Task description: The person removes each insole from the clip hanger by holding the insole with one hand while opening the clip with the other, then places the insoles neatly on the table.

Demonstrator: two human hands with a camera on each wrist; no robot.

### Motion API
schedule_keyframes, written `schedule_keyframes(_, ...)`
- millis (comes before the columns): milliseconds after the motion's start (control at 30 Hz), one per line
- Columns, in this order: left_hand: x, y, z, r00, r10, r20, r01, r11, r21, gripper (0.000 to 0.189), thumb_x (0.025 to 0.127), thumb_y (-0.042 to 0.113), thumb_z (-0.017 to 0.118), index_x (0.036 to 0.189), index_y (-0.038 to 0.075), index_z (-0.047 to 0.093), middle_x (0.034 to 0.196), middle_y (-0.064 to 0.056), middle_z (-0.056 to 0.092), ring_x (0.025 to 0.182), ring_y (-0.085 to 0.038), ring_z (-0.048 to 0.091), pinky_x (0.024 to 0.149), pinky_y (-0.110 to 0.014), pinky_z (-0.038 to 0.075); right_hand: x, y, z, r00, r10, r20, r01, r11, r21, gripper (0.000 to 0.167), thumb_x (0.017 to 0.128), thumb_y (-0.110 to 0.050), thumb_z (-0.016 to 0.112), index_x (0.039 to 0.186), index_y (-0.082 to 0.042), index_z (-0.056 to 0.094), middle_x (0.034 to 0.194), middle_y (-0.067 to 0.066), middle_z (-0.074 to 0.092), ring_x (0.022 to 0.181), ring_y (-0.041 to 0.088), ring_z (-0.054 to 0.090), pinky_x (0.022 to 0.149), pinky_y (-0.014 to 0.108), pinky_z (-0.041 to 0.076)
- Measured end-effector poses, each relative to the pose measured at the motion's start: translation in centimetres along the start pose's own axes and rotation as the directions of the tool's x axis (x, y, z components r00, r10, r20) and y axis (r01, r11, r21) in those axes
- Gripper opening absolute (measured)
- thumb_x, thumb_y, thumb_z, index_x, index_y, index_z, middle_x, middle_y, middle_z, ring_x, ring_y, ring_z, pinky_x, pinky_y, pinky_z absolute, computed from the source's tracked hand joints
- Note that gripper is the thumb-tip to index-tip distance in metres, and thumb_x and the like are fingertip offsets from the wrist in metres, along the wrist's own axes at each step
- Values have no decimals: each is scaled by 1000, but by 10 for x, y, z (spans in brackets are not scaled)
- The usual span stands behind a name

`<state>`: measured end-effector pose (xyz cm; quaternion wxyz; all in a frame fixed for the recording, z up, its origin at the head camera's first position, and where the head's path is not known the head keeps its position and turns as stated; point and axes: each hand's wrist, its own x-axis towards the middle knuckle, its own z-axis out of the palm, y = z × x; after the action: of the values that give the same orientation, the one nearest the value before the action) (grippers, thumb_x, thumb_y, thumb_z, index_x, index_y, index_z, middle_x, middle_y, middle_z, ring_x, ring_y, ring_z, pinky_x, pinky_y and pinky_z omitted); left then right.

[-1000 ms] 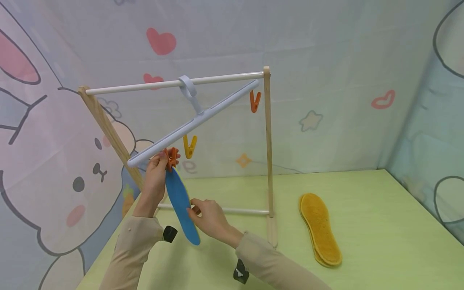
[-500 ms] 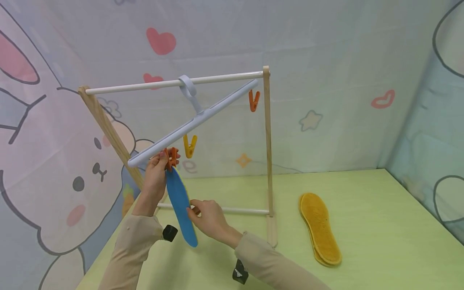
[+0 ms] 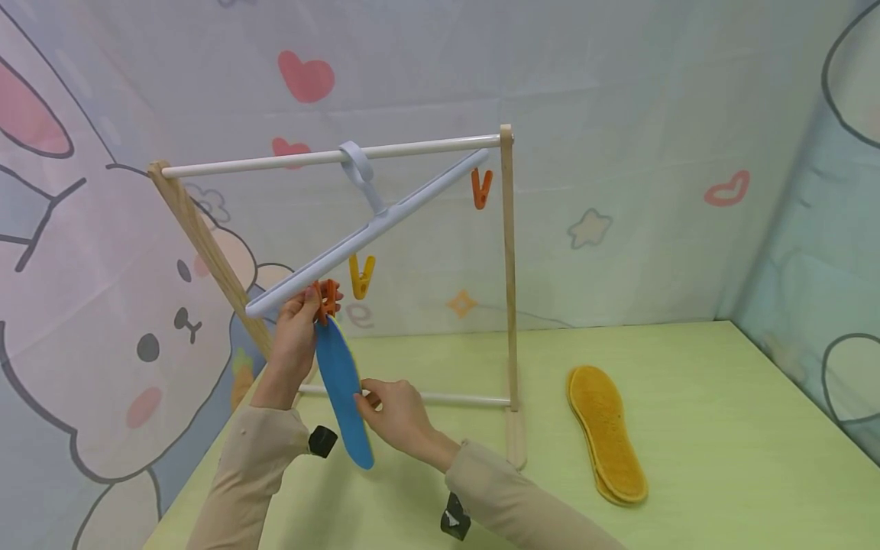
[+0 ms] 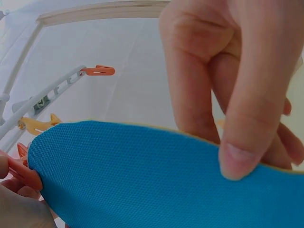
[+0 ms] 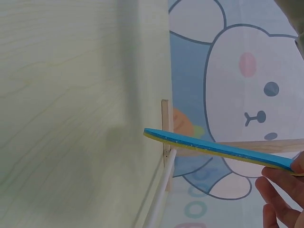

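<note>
A blue insole (image 3: 344, 389) with a yellow edge hangs lengthwise below the low left end of a tilted pale hanger (image 3: 376, 227). My left hand (image 3: 294, 332) grips an orange clothespin (image 3: 328, 301) under that end. The insole's upper tip meets this clothespin; in the left wrist view the clothespin (image 4: 26, 175) lies against the tip, but whether it bites on it I cannot tell. My right hand (image 3: 402, 414) pinches the insole's edge about halfway down, thumb on the blue face (image 4: 133, 175). The right wrist view shows the insole (image 5: 213, 148) edge-on, its free end above the table.
The hanger hooks over the white top rail (image 3: 433, 147) of a wooden rack (image 3: 509, 267). A yellow clothespin (image 3: 360, 276) and another orange clothespin (image 3: 481, 189) hang from it. Yellow fuzzy insoles (image 3: 608, 435) lie stacked on the green table (image 3: 722, 428), right of the rack.
The insole's lower end has swung slightly left. The hanger has shifted a tiny bit, its low end to the right. Both hands keep their holds almost in place.
</note>
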<state>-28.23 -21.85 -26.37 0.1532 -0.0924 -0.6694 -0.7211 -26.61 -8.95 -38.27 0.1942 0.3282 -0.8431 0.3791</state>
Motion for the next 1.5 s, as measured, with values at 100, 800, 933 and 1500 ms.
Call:
schedule_keyframes(100, 0, -1, 1, 1000, 17, -8, -17, 1000, -12, 31, 93, 30, 30, 103, 7, 48, 85, 18, 59, 90, -2, 52, 82, -17, 40, -1, 1, 0, 1000, -2, -4, 2, 1000, 5, 17, 90, -21, 51, 93, -12, 65, 75, 0, 71, 55, 3, 60, 37, 11, 26)
schedule_keyframes(800, -3, 0, -2, 999, 41, 2, -41, 997, -66, 25, 92, 32, 34, 91, 18, 55, 85, 14, 58, 88, -6, 50, 81, -22, 37, -9, 5, 7, 994, -86, -65, 86, 996, 2, 23, 91, -21, 48, 90, -7, 66, 69, 2, 70, 47, -1, 54, 43, 6, 30)
schedule_keyframes(933, -4, 1, -2, 999, 45, 7, -45, 997, -56, 24, 93, 30, 34, 93, 17, 54, 85, 15, 59, 87, -6, 52, 82, -23, 37, -11, 9, 9, 995, -72, -75, 74, 997, 19, 22, 90, -20, 50, 89, -6, 66, 69, 3, 70, 45, -1, 54, 42, 7, 30)
schedule_keyframes(1500, -5, 2, -1, 999, 33, 6, -33, 998, -55, 23, 93, 31, 35, 92, 18, 55, 85, 16, 60, 87, -5, 51, 84, -25, 34, -11, 12, 8, 1000, -10, -27, 10, 1000, -2, 16, 87, -17, 54, 92, -9, 67, 73, 1, 70, 54, 5, 61, 49, 5, 33)
